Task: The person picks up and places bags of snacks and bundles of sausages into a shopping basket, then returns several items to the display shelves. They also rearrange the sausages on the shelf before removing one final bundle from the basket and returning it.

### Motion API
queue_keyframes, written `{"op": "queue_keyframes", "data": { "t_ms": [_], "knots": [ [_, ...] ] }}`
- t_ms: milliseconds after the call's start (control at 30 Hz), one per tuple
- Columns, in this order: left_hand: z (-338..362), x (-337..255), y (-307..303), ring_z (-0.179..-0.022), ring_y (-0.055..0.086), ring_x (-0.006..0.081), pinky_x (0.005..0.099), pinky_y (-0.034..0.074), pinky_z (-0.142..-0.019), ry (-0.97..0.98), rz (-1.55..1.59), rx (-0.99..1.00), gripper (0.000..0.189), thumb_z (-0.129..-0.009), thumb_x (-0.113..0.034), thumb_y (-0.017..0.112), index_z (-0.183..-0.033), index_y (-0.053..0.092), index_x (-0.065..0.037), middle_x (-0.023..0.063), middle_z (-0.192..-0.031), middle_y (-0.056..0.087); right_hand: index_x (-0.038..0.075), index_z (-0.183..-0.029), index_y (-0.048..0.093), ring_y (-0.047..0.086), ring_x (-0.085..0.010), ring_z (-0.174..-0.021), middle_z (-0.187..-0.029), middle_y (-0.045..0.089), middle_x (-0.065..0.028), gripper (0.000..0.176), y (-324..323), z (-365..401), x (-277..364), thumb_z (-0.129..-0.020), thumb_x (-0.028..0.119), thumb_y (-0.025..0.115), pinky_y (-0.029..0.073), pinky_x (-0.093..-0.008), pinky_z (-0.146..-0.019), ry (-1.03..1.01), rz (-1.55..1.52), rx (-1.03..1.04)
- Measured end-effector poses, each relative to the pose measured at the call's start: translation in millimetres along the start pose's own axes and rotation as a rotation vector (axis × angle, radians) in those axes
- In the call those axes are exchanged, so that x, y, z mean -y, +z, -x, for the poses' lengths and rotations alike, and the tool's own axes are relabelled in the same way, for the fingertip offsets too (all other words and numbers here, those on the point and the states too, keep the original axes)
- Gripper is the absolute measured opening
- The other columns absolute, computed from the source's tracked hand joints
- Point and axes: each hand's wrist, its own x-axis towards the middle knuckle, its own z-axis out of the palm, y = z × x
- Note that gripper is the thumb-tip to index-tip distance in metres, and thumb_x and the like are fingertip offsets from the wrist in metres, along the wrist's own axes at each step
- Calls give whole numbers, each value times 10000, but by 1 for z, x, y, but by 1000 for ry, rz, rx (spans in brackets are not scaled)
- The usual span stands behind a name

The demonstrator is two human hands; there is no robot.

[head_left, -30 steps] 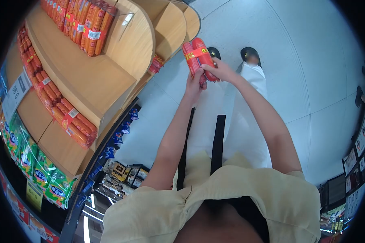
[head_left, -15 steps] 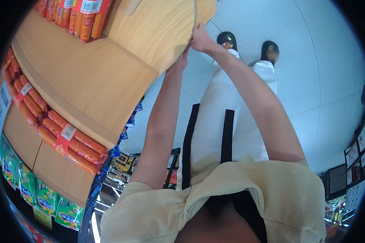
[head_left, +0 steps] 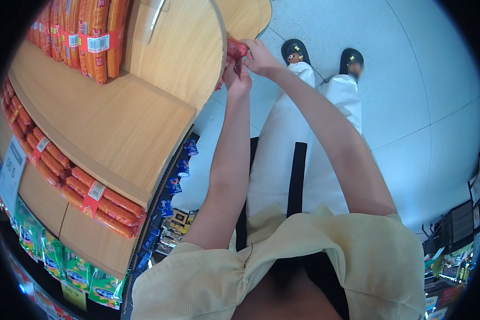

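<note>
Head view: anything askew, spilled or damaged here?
Nothing stands out. Sausage packs lie in neat rows on the wooden shelf; the left hand and right hand hold one red pack beside its divider.

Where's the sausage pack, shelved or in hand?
In hand: left hand and right hand grip the sausage pack at the divider edge, mostly hidden.

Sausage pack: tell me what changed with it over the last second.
The sausage pack moved from the open, over the floor, to the shelf divider, whose edge now hides most of it. The left hand and right hand went along and kept their hold; nothing was let go. The shelved sausages lie as before.
</note>
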Motion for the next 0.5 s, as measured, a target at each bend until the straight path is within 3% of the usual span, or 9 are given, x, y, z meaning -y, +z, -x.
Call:
{"op": "queue_keyframes", "data": {
  "t_ms": [33, 100, 200, 333, 400, 433, 500],
  "knots": [
    [1, -10, 3, -898, 569, 157, 237, 474, -803, 3, -3, 5, 281, -820, -17, 518, -1099, 533, 7, 93, -988, 584, 86, -1249, 414, 475, -335, -1021, -1141, 455, -201, 559, -1, 2, 2, -721, 2, 576, 436, -371, -887, -2, -3, -5],
    [2, -38, 14, -979, 559, 169, 266, 491, -830, -548, 747, -332, 244, -856, -50, 510, -1099, 508, -49, 102, -1039, 541, 80, -1258, 402, 485, -315, -1048, -1180, 426, -190, 562, -3, 4, 5, -733, 15, 594, 441, -351, -904, 32, -12, 8],
    [5, -50, 13, -962, 576, 181, 282, 506, -811, -628, 803, -291, 270, -855, -57, 510, -1123, 485, -46, 123, -1021, 541, 76, -1260, 397, 483, -314, -1076, -1164, 431, -192, 565, 0, 6, 1, -738, 30, 610, 437, -345, -920, -11, 50, -1],
    [11, -67, 6, -1002, 557, 217, 332, 495, -841, -845, 701, -372, 297, -855, -88, 531, -1142, 468, -45, 129, -1044, 524, 74, -1256, 400, 480, -318, -1086, -1159, 436, -202, 568, 0, 16, 3, -735, 47, 625, 438, -353, -909, 19, -17, 15],
    [12, -66, -10, -1040, 531, 266, 387, 471, -876, -1170, 600, -488, 338, -854, -133, 548, -1165, 449, -43, 124, -1081, 501, 77, -1243, 406, 510, -321, -1043, -1103, 478, -209, 538, 4, 34, -5, -754, 103, 629, 444, -356, -877, -46, 99, -105],
    [14, -63, -19, -1040, 531, 266, 387, 471, -876, -1170, 603, -486, 338, -854, -133, 548, -1165, 449, -43, 124, -1081, 501, 77, -1243, 406, 510, -321, -1043, -1103, 478, -209, 538, 4, 44, -12, -754, 103, 629, 444, -356, -877, -47, 102, -105],
    [22, -55, -36, -1073, 507, 288, 405, 454, -890, -1086, 170, -281, 362, -861, -173, 548, -1181, 436, -46, 114, -1141, 476, 86, -1219, 427, 535, -322, -995, -1061, 509, -200, 492, 5, 70, -35, -774, 163, 623, 456, -365, -819, -8, 44, -100]
  ]
}}
